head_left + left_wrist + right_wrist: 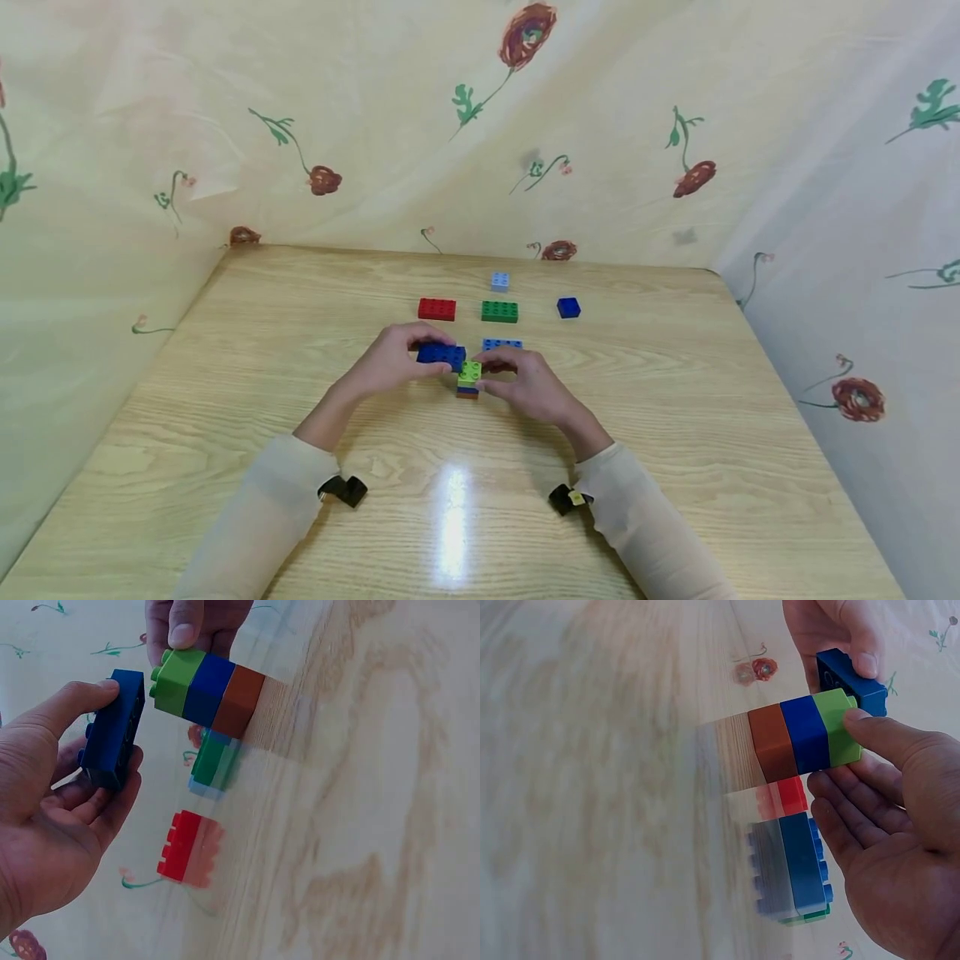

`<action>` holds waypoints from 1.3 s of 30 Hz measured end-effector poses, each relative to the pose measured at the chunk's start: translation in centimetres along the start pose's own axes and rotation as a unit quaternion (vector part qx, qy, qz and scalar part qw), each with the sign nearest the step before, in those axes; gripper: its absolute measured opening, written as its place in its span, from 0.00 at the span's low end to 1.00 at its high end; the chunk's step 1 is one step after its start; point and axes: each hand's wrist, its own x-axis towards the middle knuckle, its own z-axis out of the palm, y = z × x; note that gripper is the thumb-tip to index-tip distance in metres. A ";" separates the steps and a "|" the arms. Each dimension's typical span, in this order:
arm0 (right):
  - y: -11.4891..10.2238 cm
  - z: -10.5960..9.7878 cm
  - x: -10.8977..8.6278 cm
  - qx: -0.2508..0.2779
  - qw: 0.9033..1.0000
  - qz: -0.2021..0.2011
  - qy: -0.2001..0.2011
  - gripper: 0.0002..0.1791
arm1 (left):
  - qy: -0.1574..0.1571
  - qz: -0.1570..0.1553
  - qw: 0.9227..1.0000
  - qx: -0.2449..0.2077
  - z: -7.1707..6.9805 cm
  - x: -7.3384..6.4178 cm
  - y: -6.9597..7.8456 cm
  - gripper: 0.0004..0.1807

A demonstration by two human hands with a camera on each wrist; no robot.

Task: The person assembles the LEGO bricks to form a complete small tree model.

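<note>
My left hand pinches a dark blue eight-stud toy brick between thumb and fingers, up off the table. In the left wrist view, that dark blue brick is tilted, with its hollow underside facing the stack. Just right of it stands a short stack of three bricks, lime green on top, blue in the middle and orange-brown at the bottom on the wood. My right hand holds the lime green brick from the right side, thumb on its near face.
Behind my right hand lies a lighter blue brick, partly hidden. Farther back are a red brick, a green brick, a small light blue brick and a small dark blue brick. A flowered cloth hangs behind the table.
</note>
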 end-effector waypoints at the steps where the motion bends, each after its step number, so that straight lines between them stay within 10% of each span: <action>1: 0.0 0.0 0.0 0.001 1.000 -0.001 -0.001 0.16 | -0.005 0.001 1.000 0.001 0.1 0.0 0.1 0.20; 39: 0.3 0.0 0.2 -0.004 1.000 -0.011 -0.001 0.16 | -0.005 0.000 1.000 0.025 0.8 -0.3 1.6 0.18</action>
